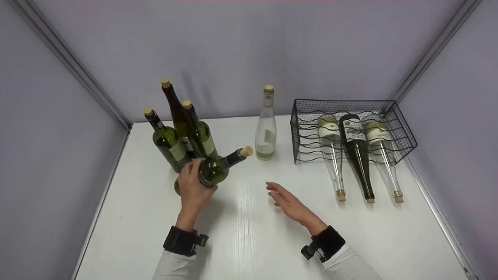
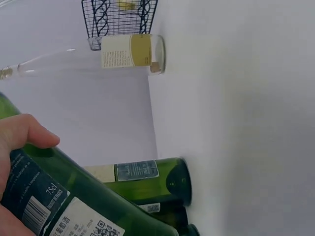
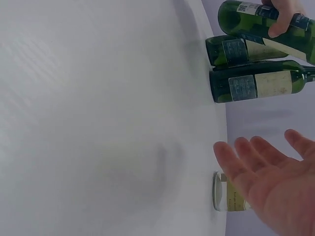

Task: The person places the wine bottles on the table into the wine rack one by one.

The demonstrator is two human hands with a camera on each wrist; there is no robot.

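My left hand (image 1: pixel 191 186) grips a green wine bottle (image 1: pixel 214 171) around its body, and the corked neck tilts toward the right. In the left wrist view the same bottle (image 2: pixel 74 196) slants across the lower left, its dark and white label showing beside the thumb. My right hand (image 1: pixel 290 204) hovers over the table with fingers extended, holding nothing. The right wrist view shows its palm (image 3: pixel 280 191) turned partly up. Just behind the held bottle stand a green bottle (image 1: pixel 169 144), another green bottle (image 1: pixel 202 136) and a tall brown bottle (image 1: pixel 175 103), all corked.
A clear corked bottle (image 1: pixel 266 132) stands upright at the back middle of the white table (image 1: pixel 241 241). To the right, a black wire rack (image 1: pixel 303 155) holds a clear bottle (image 1: pixel 332 155), a dark bottle (image 1: pixel 358 155) and another clear bottle (image 1: pixel 383 151), necks pointing forward.
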